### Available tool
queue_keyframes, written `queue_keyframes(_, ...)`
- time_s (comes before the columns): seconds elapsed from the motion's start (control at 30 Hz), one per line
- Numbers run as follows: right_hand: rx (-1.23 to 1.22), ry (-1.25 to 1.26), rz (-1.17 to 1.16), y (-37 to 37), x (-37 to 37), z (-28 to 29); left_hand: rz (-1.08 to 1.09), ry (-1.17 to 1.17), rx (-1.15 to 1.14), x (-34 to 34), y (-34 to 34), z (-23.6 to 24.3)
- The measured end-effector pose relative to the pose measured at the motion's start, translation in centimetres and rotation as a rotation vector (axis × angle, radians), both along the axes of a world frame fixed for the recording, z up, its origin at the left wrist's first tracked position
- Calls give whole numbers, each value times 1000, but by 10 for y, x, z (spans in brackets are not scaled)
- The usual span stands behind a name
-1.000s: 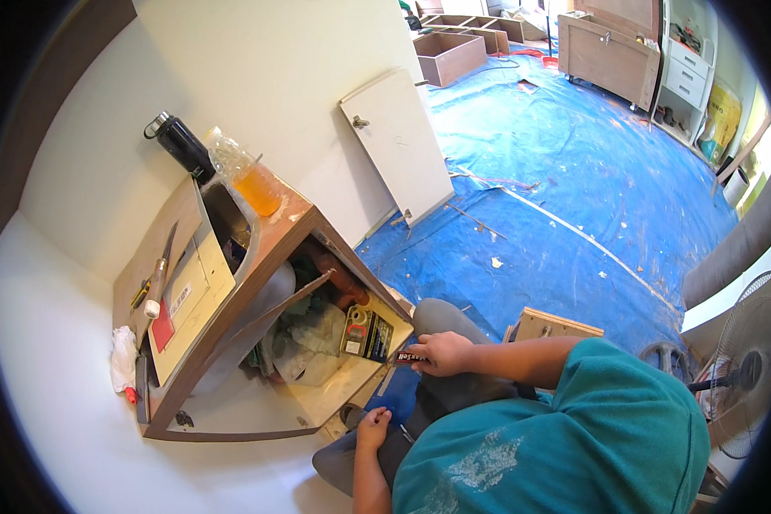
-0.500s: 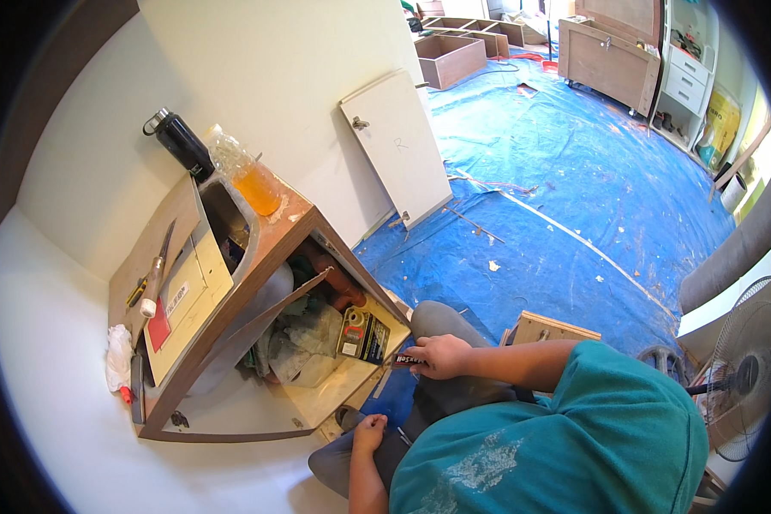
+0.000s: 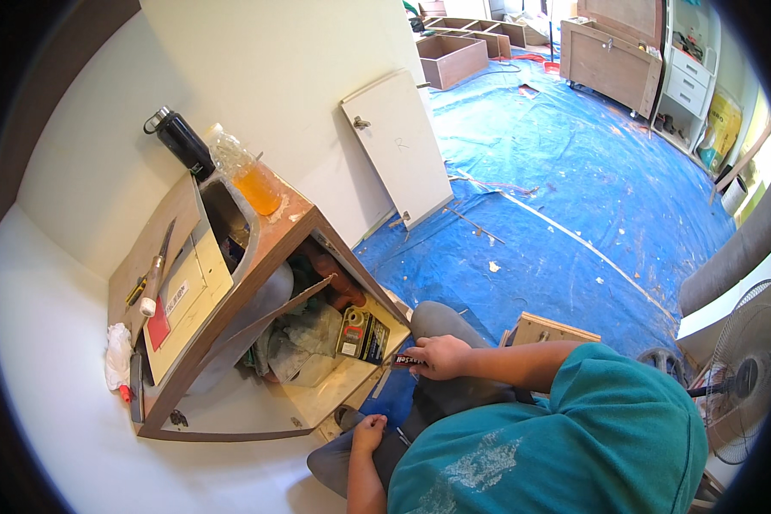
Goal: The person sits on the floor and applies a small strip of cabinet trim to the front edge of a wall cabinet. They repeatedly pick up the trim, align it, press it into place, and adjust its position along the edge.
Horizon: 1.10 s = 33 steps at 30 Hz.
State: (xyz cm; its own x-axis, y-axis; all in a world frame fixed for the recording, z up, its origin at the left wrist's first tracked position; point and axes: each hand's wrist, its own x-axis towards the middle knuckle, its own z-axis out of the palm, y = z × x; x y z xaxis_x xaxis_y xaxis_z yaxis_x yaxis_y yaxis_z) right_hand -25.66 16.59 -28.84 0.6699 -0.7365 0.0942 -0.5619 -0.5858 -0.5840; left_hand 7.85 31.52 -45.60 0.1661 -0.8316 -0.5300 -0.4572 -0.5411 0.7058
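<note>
My right hand [image 3: 442, 356] is closed round a small tool with a dark, printed handle [image 3: 406, 361]. Its thin tip points at the bottom front edge of a wooden cabinet [image 3: 257, 257]; I cannot tell whether it touches. My left hand [image 3: 369, 433] rests low by my leg, fingers curled; anything in them is hidden. A thin pale stick [image 3: 403, 436] lies beside it against my trousers. Inside the cabinet are a black-and-yellow box [image 3: 364, 336], a clear plastic bag [image 3: 304, 347] and a reddish-brown pipe [image 3: 341, 287]. A loose brown strip [image 3: 295, 301] slants across the opening.
On the cabinet top stand a black bottle [image 3: 182, 144] and an orange-filled plastic bottle [image 3: 255, 187], with a handsaw [image 3: 156, 278] lying nearby. A white door panel [image 3: 398, 150] leans on the wall. Blue sheeting [image 3: 557, 206] covers the floor; a fan [image 3: 737, 377] stands right.
</note>
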Motion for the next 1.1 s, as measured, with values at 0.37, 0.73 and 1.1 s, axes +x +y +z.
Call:
queue_keyframes(0.37,12,10,-17,1,0,1,13,-1,9,-6,0,10)
queue_keyframes(0.73,52,58,-10,0,1,6,-16,-32,-15,-4,0,6)
queue_keyframes(1.1,65,96,-5,0,1,10,2,-6,18,-9,-2,16)
